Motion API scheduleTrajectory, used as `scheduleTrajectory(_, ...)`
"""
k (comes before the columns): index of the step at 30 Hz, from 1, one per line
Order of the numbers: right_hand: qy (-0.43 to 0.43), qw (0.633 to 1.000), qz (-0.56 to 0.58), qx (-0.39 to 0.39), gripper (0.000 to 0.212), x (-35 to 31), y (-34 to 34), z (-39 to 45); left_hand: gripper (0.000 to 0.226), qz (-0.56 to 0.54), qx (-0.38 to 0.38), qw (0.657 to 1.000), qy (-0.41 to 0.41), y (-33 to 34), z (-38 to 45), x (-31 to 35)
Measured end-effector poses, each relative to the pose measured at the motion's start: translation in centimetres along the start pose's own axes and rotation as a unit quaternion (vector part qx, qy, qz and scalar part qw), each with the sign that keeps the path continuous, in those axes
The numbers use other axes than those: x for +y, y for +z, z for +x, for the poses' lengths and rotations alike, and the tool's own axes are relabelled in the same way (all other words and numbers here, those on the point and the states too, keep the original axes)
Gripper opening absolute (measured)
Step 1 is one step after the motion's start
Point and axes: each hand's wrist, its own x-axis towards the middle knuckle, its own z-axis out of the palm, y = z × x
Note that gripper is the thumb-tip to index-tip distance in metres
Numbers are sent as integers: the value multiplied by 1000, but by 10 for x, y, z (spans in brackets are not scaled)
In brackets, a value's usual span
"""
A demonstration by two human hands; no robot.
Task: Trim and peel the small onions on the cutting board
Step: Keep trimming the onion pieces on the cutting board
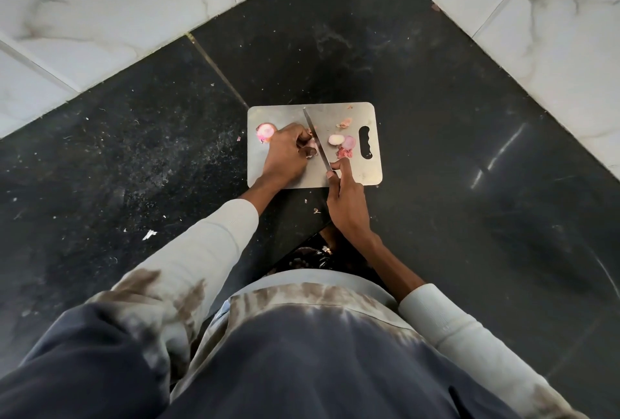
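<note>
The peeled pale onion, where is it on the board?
In the head view the peeled onion lies right of the knife blade, touching a pinker onion beside the cutting board's handle slot.

Dark speckled stone counter [436, 150] fills most of the frame, white marble tiles behind it. A metal board [365, 170] sits dead center on it, with bits of peel [149, 234] scattered lower left and just below the board.
</note>
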Motion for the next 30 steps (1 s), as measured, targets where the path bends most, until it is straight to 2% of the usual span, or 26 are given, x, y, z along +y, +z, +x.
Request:
scheduleTrajectory(9, 2, 1000, -25, -5, 35, -1, 1, -1, 15, 18, 14, 1000, 16, 3, -3, 2)
scheduleTrajectory(21, -4, 1000, -24, -7, 29, -12, 6, 15, 13, 47, 47, 996, 55, 4, -5, 6)
scheduleTrajectory(30, -1, 1000, -2, -13, 36, -3, 9, 12, 19, 34, 52, 998, 32, 6, -10, 9)
